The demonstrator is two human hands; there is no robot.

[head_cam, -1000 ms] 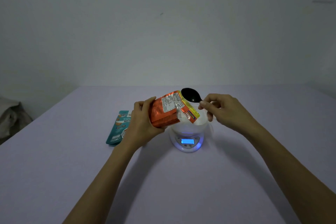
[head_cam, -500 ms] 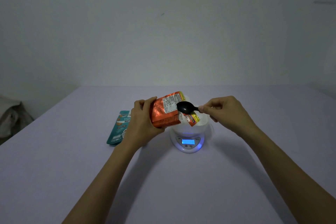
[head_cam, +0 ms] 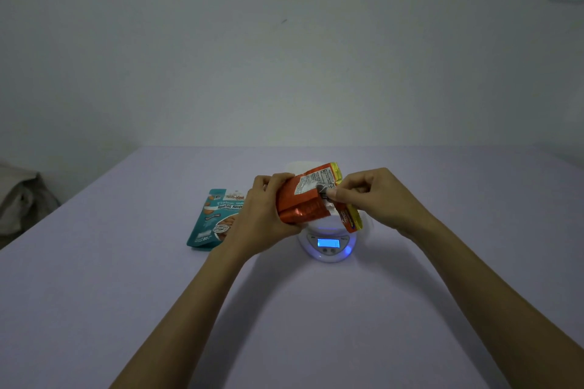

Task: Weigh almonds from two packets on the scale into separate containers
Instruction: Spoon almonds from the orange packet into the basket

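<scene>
Spoon [head_cam: 324, 194] mostly hidden inside orange packet [head_cam: 300, 207]; scale [head_cam: 328, 251] digits unreadable; teal packet [head_cam: 216, 218] edge behind left hand [head_cam: 264, 215].

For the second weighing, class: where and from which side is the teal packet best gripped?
Probably pinch the teal packet at its near left corner, from the left: it lies flat on the table, so only an edge offers hold, and the left hand covers its right side.

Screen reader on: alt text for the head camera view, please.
A left hand grips a tilted orange packet above a white scale with a lit blue display, while the right hand pinches a dark spoon handle at the packet's open mouth. A teal almond packet lies flat on the table to the left.
</scene>
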